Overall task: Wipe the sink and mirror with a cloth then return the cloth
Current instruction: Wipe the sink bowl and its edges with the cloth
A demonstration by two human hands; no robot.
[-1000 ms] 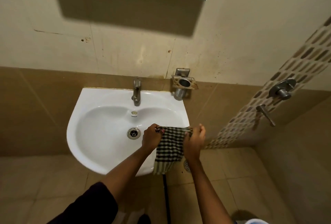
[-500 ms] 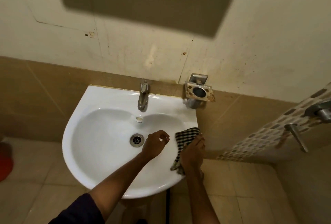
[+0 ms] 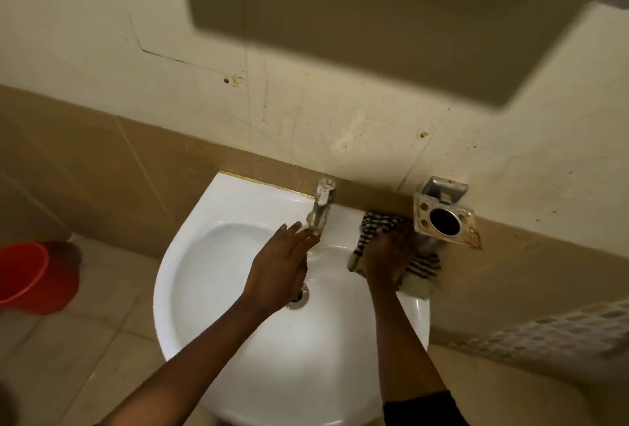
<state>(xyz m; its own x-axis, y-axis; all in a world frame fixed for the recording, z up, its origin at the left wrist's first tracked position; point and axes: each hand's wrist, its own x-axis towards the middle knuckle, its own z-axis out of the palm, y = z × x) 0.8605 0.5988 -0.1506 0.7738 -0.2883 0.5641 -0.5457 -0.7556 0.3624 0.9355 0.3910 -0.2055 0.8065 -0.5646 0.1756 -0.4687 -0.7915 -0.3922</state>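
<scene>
Pressed flat under the right hand, the checked cloth lies bunched on the sink's back right corner, against the brown wall tile; the palm and fingers cover its middle, and dark-and-pale woven folds stick out beyond the fingertips and to the right of the hand. No writing is readable anywhere. Empty and loosely spread, the left hand hovers over the white glazed basin, fingertips at the spout of the metal tap. A rust-stained metal holder is fixed to the wall just right of the cloth. A red bucket stands on the floor, left.
</scene>
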